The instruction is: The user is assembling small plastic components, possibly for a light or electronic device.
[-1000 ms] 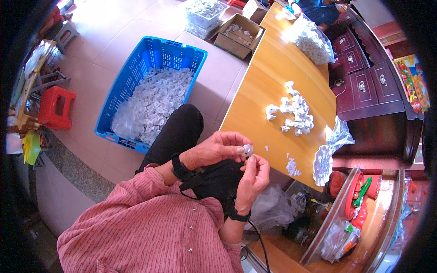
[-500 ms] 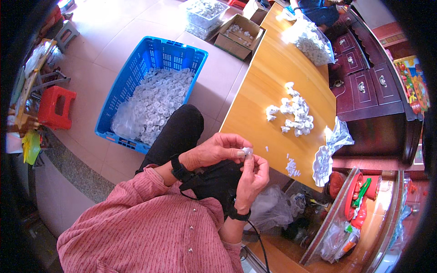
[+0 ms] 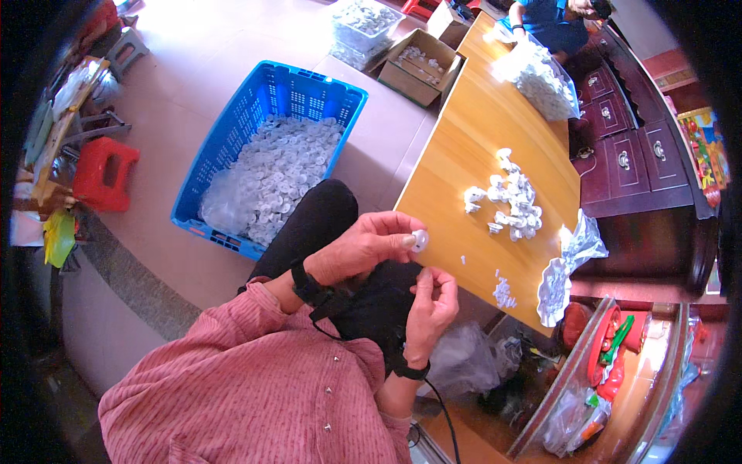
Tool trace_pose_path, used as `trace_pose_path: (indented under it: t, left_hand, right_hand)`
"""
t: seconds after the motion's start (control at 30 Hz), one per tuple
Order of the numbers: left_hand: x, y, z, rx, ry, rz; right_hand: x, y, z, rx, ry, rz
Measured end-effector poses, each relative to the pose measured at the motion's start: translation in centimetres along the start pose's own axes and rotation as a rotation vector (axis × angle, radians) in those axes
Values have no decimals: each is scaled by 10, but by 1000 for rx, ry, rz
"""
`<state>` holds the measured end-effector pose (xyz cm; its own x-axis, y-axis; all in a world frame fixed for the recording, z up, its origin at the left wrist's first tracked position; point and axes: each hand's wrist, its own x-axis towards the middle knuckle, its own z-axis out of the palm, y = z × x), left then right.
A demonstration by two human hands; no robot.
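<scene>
Seems partway through, with one white disc (image 3: 420,241) in hand, a heap of white pieces (image 3: 516,205) lying toward the tabletop's (image 3: 456,170) right edge, and a great many white discs (image 3: 294,166) loose in the blue crate (image 3: 309,93) on the floor. Cannot tell from shape alone which of these count as finished or how many remain. Also has small white pegs (image 3: 504,292) to hand, scattered close to the tabletop's near edge, toward its near right corner, with a lone peg (image 3: 463,260) apart from them, nearer the near left corner.

Holds the disc in the left hand (image 3: 362,246), closed in a pinch between thumb and forefinger, at the rim, with the broad side turned partly upward. Shows a dark spot on that side, too small to make out. Hangs off the tabletop, just beyond its near left corner and above the lap.

Reaches the left forearm in from the lower left, palm turned down, pointing rightward. Brings the right forearm up from the lower edge, nearly upright, with the right hand (image 3: 431,309) just below and apart from the disc. Curls the right fingers in, with thumb and forefinger close together; cannot tell whether anything tiny is caught between.
</scene>
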<state>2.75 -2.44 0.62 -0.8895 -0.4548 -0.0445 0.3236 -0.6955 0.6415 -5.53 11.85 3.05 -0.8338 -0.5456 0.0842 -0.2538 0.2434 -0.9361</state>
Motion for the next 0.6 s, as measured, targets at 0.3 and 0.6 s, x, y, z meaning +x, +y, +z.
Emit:
trace_pose_path:
  t: [0.3, 0.6]
  left_hand:
    - [1, 9, -39, -71, 175, 170]
    - [1, -3, -74, 42, 557, 127]
  right_hand:
    - [-1, 7, 2, -69, -36, -49]
    - [-3, 4, 2, -80, -50, -23]
